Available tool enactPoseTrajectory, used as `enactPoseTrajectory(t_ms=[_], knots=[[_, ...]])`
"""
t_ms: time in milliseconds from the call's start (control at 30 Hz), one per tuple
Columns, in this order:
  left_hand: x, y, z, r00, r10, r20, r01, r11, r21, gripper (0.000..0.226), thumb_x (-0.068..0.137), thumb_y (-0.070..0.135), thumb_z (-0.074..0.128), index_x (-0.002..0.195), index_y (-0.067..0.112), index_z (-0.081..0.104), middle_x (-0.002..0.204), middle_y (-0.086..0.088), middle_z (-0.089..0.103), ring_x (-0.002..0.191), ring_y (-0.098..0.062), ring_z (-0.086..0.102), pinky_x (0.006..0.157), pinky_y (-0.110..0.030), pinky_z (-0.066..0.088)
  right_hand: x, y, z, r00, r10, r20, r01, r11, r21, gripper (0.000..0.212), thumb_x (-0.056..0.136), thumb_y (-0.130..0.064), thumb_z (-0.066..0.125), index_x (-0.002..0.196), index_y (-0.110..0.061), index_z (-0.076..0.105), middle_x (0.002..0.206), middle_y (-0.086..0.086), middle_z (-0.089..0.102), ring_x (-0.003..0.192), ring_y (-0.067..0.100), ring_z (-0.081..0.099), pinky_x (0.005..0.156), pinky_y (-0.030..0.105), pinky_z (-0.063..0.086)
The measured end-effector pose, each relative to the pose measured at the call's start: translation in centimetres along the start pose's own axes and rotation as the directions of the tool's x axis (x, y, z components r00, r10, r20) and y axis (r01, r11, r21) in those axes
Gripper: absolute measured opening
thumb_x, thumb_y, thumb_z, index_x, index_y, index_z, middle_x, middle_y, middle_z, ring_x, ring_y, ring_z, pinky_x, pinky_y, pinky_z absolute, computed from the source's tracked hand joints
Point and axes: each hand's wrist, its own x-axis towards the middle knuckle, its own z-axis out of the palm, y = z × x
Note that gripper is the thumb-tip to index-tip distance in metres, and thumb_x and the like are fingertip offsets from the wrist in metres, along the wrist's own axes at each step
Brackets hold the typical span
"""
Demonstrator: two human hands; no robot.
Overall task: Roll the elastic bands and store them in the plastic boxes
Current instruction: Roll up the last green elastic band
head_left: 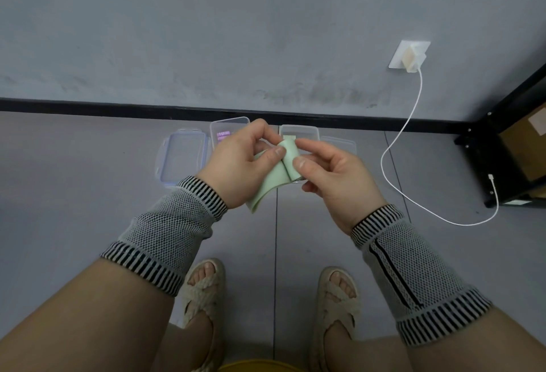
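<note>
Item: green elastic band (276,175), partly rolled, held above floor | our left hand (242,161) pinches loose strip | our right hand (334,176) fingers grip roll | plastic boxes (298,135) on floor behind.

The person wore grey mesh-knit wrist sleeves w/ black-and-white striped cuffs at both ends, on left forearm (165,235) & right forearm (413,277), the right one w/ a black line running lengthwise, plus cream woven cross-strap sandals (204,292) and sth yellow at bottom edge.
</note>
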Motion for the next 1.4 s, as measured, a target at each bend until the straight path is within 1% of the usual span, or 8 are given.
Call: enactPoseTrajectory(t_ms=[200,400,567,700,900,1133,1267,1400], knots=[[0.0,-0.4,0.2,0.998,-0.005,0.055,0.001,0.998,0.06,0.01,0.089,0.025,0.059,0.087,0.034,0.053,0.064,0.007,0.06,0.056,-0.002,0.054,0.058,-0.024,0.043,-0.1,-0.1,-0.5,0.995,0.03,0.092,-0.015,0.987,-0.162,0.024,0.092,-0.012,0.056,0.113,-0.022,0.064,0.094,0.003,0.072,0.082,0.009,0.063,0.071,0.021,0.051],[0.2,-0.6,-0.5,0.992,-0.091,0.085,0.085,0.994,0.071,0.027,0.084,0.022,0.066,0.094,0.042,0.052,0.081,0.002,0.066,0.076,-0.016,0.064,0.071,-0.033,0.055,0.3,0.3,-0.7,0.997,0.075,-0.005,-0.075,0.996,-0.05,0.026,0.092,-0.006,0.054,0.116,-0.01,0.062,0.097,0.005,0.07,0.089,0.015,0.065,0.08,0.028,0.054],[0.1,0.1,-0.6,0.998,-0.069,0.014,0.067,0.994,0.085,0.024,0.082,0.017,0.069,0.095,0.034,0.058,0.078,0.008,0.064,0.063,-0.002,0.059,0.055,-0.019,0.05,0.6,0.5,-0.2,0.995,0.076,-0.07,-0.076,0.997,0.005,0.024,0.09,-0.007,0.058,0.113,-0.008,0.062,0.095,0.009,0.069,0.088,0.019,0.067,0.079,0.031,0.056],[0.1,0.2,-0.2,0.999,-0.045,0.005,0.045,0.998,0.051,0.024,0.081,0.015,0.07,0.089,0.035,0.06,0.074,0.01,0.058,0.058,-0.007,0.057,0.044,-0.025,0.052,0.6,0.4,0.2,0.988,0.035,-0.149,-0.038,0.999,-0.021,0.025,0.086,-0.007,0.064,0.111,-0.004,0.061,0.083,0.005,0.063,0.082,0.023,0.065,0.076,0.034,0.057],[0.2,-0.1,0.4,0.999,-0.031,-0.011,0.032,0.995,0.098,0.018,0.083,0.023,0.068,0.098,0.03,0.061,0.076,0.013,0.06,0.061,-0.002,0.057,0.051,-0.02,0.044,0.5,0.6,0.6,0.982,-0.043,-0.185,0.011,0.985,-0.17,0.022,0.079,-0.014,0.072,0.096,-0.021,0.06,0.087,0.008,0.065,0.081,0.025,0.067,0.08,0.048,0.056],[0.4,-0.1,1.0,0.998,-0.053,-0.031,0.055,0.996,0.063,0.009,0.083,0.035,0.065,0.087,0.028,0.06,0.074,0.009,0.063,0.064,-0.007,0.059,0.058,-0.028,0.045,0.2,0.3,0.8,0.977,-0.116,-0.178,0.062,0.958,-0.281,0.027,0.073,-0.02,0.077,0.09,-0.026,0.057,0.077,-0.007,0.06,0.063,0.001,0.058,0.064,0.022,0.053],[0.3,-0.1,0.5,0.997,-0.069,-0.017,0.069,0.997,0.036,0.008,0.086,0.028,0.064,0.082,0.03,0.057,0.071,0.008,0.062,0.05,0.002,0.053,0.046,-0.022,0.039,0.2,0.1,0.0,0.995,-0.051,-0.081,0.042,0.993,-0.109,0.02,0.079,-0.012,0.073,0.096,-0.016,0.063,0.092,-0.001,0.07,0.084,0.011,0.068,0.078,0.029,0.056],[0.3,-0.1,0.4,0.997,-0.083,0.004,0.082,0.995,0.06,0.009,0.085,0.031,0.064,0.081,0.032,0.056,0.073,0.008,0.063,0.048,0.004,0.053,0.043,-0.017,0.038,0.3,0.2,-0.2,1.0,0.005,0.004,-0.005,0.999,-0.053,0.028,0.083,-0.007,0.068,0.109,-0.016,0.06,0.089,0.002,0.073,0.081,0.012,0.07,0.078,0.028,0.055]])
